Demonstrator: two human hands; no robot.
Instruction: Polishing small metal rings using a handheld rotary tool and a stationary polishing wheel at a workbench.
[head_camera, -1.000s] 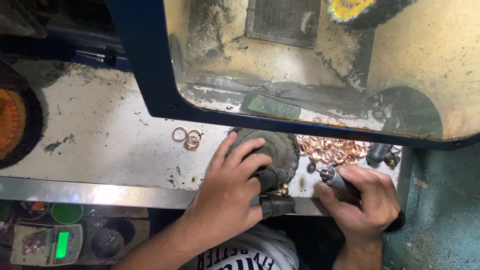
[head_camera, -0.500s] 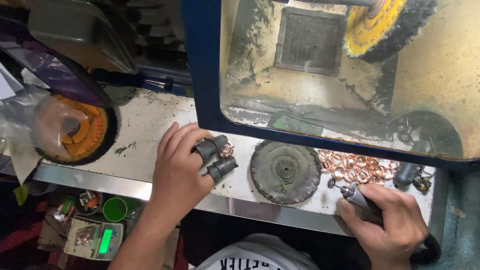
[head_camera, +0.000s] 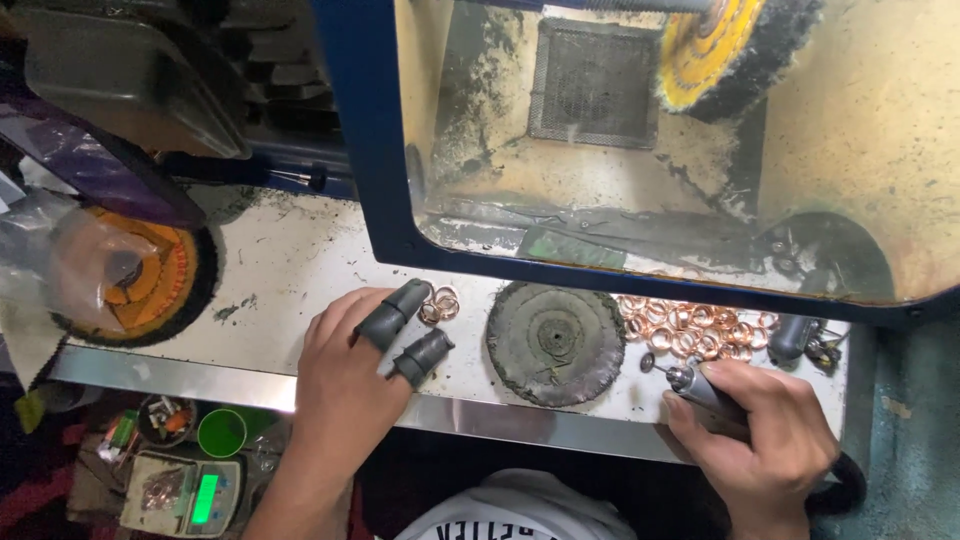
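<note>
My left hand (head_camera: 350, 385) rests on the dirty white bench with dark rubber guards on two fingers. Its fingertips touch a small cluster of copper rings (head_camera: 438, 305); nothing is gripped. My right hand (head_camera: 765, 440) is closed around a small rotary hand tool (head_camera: 690, 382), whose tip points left toward a round dark buffing wheel (head_camera: 556, 343) lying flat on the bench. A pile of several copper rings (head_camera: 690, 328) lies just beyond the right hand.
A blue-framed polishing cabinet (head_camera: 370, 180) with a yellow buffing wheel (head_camera: 700, 55) stands behind the bench. An orange wheel in plastic wrap (head_camera: 130, 275) lies at left. Below the bench edge sit a small scale (head_camera: 185, 495) and a green cup (head_camera: 222, 432).
My left hand has moved left from the dark buffing wheel to the small ring cluster. My right hand has kept hold of the rotary tool near the bench edge.
</note>
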